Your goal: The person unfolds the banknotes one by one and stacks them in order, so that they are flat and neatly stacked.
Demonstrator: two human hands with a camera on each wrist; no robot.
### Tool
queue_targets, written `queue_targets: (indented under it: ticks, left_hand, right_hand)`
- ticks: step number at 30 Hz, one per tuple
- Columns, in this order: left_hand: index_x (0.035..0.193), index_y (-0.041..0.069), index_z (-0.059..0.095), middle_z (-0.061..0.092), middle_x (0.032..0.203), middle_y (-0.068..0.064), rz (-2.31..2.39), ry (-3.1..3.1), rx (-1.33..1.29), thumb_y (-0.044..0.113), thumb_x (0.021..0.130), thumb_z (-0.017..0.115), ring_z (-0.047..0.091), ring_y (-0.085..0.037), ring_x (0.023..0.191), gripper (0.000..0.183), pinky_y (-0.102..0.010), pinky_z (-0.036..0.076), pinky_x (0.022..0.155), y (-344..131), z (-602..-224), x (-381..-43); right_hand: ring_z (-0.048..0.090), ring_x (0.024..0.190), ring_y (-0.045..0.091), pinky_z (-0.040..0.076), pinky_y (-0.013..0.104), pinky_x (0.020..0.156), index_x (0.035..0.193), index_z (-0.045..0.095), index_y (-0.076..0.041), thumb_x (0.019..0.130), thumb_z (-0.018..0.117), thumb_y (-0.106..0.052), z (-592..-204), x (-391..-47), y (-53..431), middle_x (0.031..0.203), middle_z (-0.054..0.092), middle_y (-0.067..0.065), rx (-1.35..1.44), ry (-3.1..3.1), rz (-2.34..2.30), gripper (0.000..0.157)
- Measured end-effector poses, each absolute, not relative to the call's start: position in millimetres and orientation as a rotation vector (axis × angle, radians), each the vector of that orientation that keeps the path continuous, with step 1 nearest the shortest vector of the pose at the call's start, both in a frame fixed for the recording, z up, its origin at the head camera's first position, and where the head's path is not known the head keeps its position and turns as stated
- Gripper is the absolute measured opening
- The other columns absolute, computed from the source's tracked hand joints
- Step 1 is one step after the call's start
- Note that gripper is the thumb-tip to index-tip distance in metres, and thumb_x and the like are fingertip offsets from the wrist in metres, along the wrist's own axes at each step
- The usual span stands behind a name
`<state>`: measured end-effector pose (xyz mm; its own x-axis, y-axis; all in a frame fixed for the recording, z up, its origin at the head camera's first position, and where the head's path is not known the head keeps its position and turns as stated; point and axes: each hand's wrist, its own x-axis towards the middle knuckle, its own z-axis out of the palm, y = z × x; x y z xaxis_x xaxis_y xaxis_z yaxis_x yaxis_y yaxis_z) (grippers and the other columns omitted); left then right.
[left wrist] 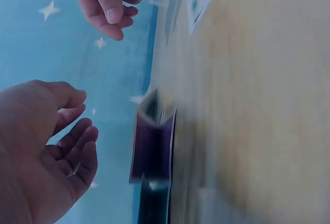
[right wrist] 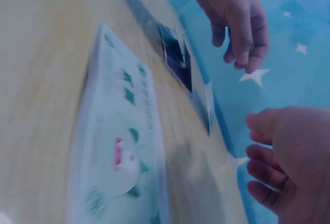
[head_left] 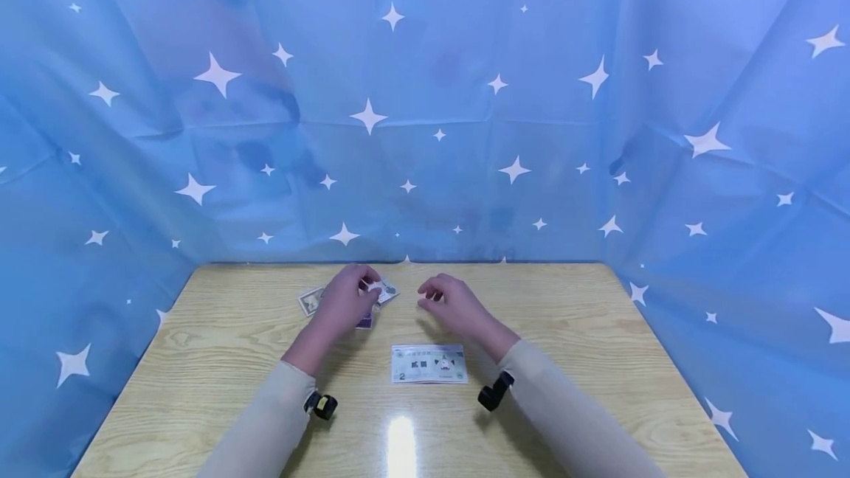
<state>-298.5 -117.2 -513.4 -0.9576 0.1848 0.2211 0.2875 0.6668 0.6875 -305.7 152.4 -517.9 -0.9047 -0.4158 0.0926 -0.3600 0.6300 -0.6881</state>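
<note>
A pale green play banknote (head_left: 429, 364), marked with a 2 and a small cartoon figure, lies flat on the table; its edge looks thick in the right wrist view. Beyond it, to the left, are several smaller printed papers: a brownish one (head_left: 309, 302), a purple one (head_left: 364, 321) and a whitish one (head_left: 384, 290). In the left wrist view the purple paper (left wrist: 152, 149) stands folded. My left hand (head_left: 344, 304) hovers over these papers, partly hiding them, fingers loosely curled around nothing. My right hand (head_left: 454, 306), likewise loosely curled, hangs above the table beyond the banknote.
The light wooden table (head_left: 571, 330) reaches back to a blue curtain (head_left: 432, 131) with white stars, which also hangs along both sides. Each wrist wears a small black camera, the left one (head_left: 322, 405) and the right one (head_left: 495, 392). A bright reflection lies near the front.
</note>
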Motion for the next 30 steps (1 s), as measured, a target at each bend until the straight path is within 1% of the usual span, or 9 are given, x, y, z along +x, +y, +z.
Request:
queue_targets:
  ticks: [3, 8, 10, 13, 16, 20, 23, 27, 30]
  left_hand:
    - [0.125, 0.006, 0.072, 0.068, 0.124, -0.013, -1.127, -2.787, -0.347, 0.018, 0.105, 0.076, 0.069, -0.033, 0.115, 0.023, -0.052, 0.059, 0.097, -125.7, -514.1, -312.5]
    - [0.129, 0.002, 0.070, 0.065, 0.130, -0.018, -1.116, -2.863, -0.297, 0.020, 0.106, 0.075, 0.067, -0.038, 0.122, 0.030, -0.056, 0.057, 0.103, -134.6, -515.3, -327.5]
    - [0.136, 0.002, 0.068, 0.064, 0.134, -0.019, -1.118, -2.914, -0.278, 0.024, 0.105, 0.076, 0.066, -0.039, 0.126, 0.038, -0.057, 0.055, 0.106, -135.5, -515.8, -330.4]
    - [0.148, -0.001, 0.061, 0.063, 0.142, -0.024, -1.126, -2.985, -0.291, 0.029, 0.104, 0.079, 0.063, -0.043, 0.131, 0.056, -0.059, 0.052, 0.110, -135.3, -517.0, -332.7]
    - [0.156, -0.002, 0.053, 0.061, 0.147, -0.027, -1.126, -3.046, -0.323, 0.033, 0.102, 0.081, 0.062, -0.044, 0.135, 0.071, -0.059, 0.051, 0.113, -134.3, -518.7, -333.5]
    - [0.157, -0.003, 0.053, 0.059, 0.149, -0.027, -1.127, -3.070, -0.331, 0.034, 0.099, 0.084, 0.062, -0.044, 0.135, 0.076, -0.059, 0.051, 0.113, -132.6, -520.3, -334.2]
    - [0.155, -0.003, 0.055, 0.061, 0.146, -0.026, -1.076, -3.072, -0.337, 0.035, 0.097, 0.086, 0.064, -0.042, 0.131, 0.076, -0.058, 0.052, 0.112, -131.6, -523.7, -335.7]
    - [0.149, -0.003, 0.061, 0.063, 0.138, -0.023, -0.964, -3.086, -0.373, 0.037, 0.095, 0.088, 0.065, -0.037, 0.121, 0.073, -0.054, 0.055, 0.106, -129.4, -529.8, -338.3]
    - [0.144, 0.000, 0.067, 0.061, 0.132, -0.020, -0.894, -3.110, -0.388, 0.038, 0.092, 0.091, 0.062, -0.033, 0.113, 0.069, -0.051, 0.056, 0.101, -127.3, -532.2, -338.5]
  right_hand:
    - [0.066, 0.103, 0.016, 0.059, 0.038, 0.088, 0.133, 0.074, -0.005, 0.108, 0.075, -0.019, -517.3, -319.7, 141.2, 0.113, 0.071, 0.000, -0.637, 2.754, -1.158, 0.029]
    - [0.067, 0.107, 0.019, 0.060, 0.038, 0.090, 0.142, 0.069, -0.006, 0.109, 0.074, -0.022, -514.0, -339.4, 121.3, 0.122, 0.071, 0.006, -0.600, 2.760, -1.128, 0.038]
    - [0.067, 0.107, 0.022, 0.060, 0.039, 0.091, 0.145, 0.067, -0.004, 0.109, 0.074, -0.021, -513.4, -347.7, 114.1, 0.125, 0.070, 0.011, -0.624, 2.761, -1.109, 0.040]
    - [0.068, 0.110, 0.028, 0.060, 0.043, 0.093, 0.147, 0.066, -0.002, 0.108, 0.075, -0.018, -514.1, -357.5, 104.8, 0.129, 0.068, 0.017, -0.641, 2.732, -1.105, 0.043]
    - [0.067, 0.117, 0.032, 0.059, 0.045, 0.099, 0.152, 0.063, -0.004, 0.106, 0.078, -0.018, -517.9, -363.4, 98.2, 0.135, 0.065, 0.019, -0.630, 2.674, -1.090, 0.051]
    - [0.065, 0.129, 0.034, 0.057, 0.046, 0.107, 0.159, 0.056, -0.008, 0.104, 0.080, -0.021, -523.3, -368.0, 92.5, 0.145, 0.061, 0.019, -0.618, 2.604, -1.054, 0.061]
    - [0.062, 0.135, 0.035, 0.055, 0.048, 0.110, 0.162, 0.054, -0.010, 0.105, 0.079, -0.021, -524.6, -370.7, 89.0, 0.149, 0.059, 0.020, -0.617, 2.576, -1.046, 0.064]
    - [0.057, 0.139, 0.035, 0.053, 0.050, 0.112, 0.163, 0.054, -0.014, 0.103, 0.081, -0.021, -525.0, -373.6, 84.8, 0.153, 0.054, 0.019, -0.626, 2.567, -0.992, 0.066]
    - [0.050, 0.145, 0.038, 0.050, 0.053, 0.116, 0.163, 0.055, -0.017, 0.102, 0.082, -0.022, -524.6, -375.1, 81.5, 0.161, 0.047, 0.020, -0.680, 2.588, -0.872, 0.066]
